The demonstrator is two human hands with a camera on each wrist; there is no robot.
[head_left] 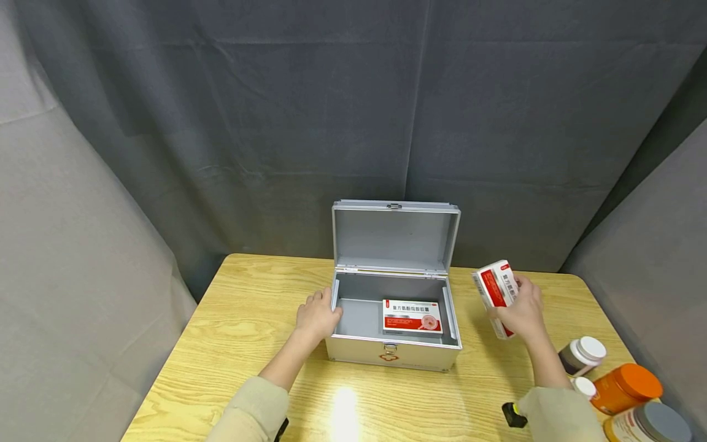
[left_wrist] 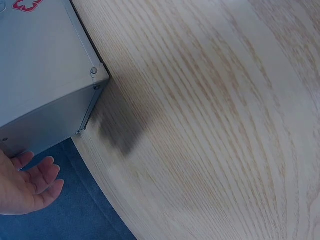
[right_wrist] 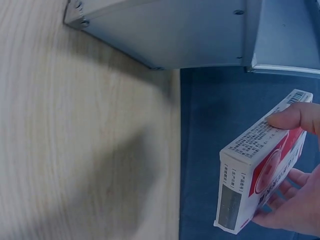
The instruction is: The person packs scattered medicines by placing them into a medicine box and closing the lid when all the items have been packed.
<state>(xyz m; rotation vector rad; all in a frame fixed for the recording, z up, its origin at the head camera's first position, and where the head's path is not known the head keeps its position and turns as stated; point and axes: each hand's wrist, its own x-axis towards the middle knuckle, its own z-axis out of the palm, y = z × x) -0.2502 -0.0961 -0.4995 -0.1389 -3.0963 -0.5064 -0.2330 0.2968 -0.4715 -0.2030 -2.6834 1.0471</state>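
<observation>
My right hand [head_left: 521, 310] grips a red-and-white medicine box [head_left: 493, 288] by its long edges, held up over the table to the right of the metal case. The thumb lies along one narrow side in the right wrist view, where the medicine box [right_wrist: 260, 160] tilts. An open silver first-aid case [head_left: 394, 353] stands mid-table with its lid [head_left: 393, 240] raised. Inside it, toward the right, lies another red-and-white medicine box [head_left: 412, 317]. My left hand [head_left: 318, 317] rests at the case's left rim; in the left wrist view its fingers [left_wrist: 42, 177] are loosely bent by the side wall.
At the right front stand a dark bottle with a white cap [head_left: 582, 355], a smaller white-capped bottle [head_left: 583, 387], an orange jar [head_left: 626, 388] and a grey-lidded jar [head_left: 649, 423]. The wooden table [head_left: 248, 307] ends before a dark curtain [head_left: 276, 123]; pale cloth [head_left: 72, 276] hangs at both sides.
</observation>
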